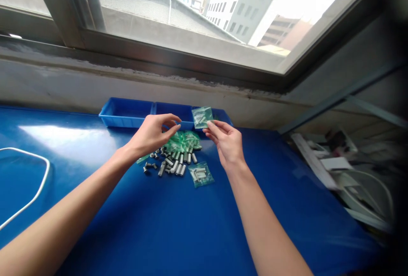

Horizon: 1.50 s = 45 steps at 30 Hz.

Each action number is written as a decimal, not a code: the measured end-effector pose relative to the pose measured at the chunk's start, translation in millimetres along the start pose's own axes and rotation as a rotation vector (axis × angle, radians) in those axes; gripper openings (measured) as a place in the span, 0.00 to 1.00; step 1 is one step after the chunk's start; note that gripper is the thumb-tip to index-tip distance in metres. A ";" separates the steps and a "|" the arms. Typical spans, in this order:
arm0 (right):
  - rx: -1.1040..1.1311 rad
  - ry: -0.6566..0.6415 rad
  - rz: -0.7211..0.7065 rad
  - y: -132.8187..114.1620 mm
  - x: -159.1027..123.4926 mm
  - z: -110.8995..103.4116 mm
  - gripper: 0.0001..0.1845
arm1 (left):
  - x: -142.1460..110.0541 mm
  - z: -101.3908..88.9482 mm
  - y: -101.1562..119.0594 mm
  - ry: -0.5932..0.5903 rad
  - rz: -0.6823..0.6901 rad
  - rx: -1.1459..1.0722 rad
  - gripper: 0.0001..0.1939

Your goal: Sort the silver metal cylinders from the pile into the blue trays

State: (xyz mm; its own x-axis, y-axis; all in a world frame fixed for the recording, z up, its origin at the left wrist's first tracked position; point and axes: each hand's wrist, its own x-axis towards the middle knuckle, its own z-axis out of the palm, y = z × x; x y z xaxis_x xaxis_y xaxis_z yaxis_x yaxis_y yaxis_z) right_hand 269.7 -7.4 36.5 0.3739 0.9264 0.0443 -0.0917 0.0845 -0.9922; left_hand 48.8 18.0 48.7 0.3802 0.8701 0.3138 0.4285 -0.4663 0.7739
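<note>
My right hand (227,141) pinches a small clear green-tinted bag (202,117) holding a few metal pins, lifted above the blue table (178,225). My left hand (153,133) hovers just left of it, fingers curled, with nothing in it. Below both hands lies a heap of several small silver metal cylinders (174,163) mixed with empty green bags (183,140). One filled bag (201,174) lies flat on the table near my right wrist.
Two blue plastic trays (126,114) stand side by side against the wall under a window. A white cable (30,191) loops at the far left. Blurred white items crowd a lower shelf at the right (344,170).
</note>
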 end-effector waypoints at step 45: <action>-0.151 -0.383 0.039 1.2 -4.7 -30.6 0.20 | -4.8 23.3 11.4 0.049 -0.100 -0.227 0.17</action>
State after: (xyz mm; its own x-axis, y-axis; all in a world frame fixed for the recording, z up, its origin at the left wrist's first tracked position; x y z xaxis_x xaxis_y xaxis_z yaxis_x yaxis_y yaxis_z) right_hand 296.1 -22.9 31.5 -0.0003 0.9998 0.0184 0.0480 0.0183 -0.9987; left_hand 71.0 4.8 43.1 0.3021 0.9196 0.2513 0.2648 -0.3342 0.9045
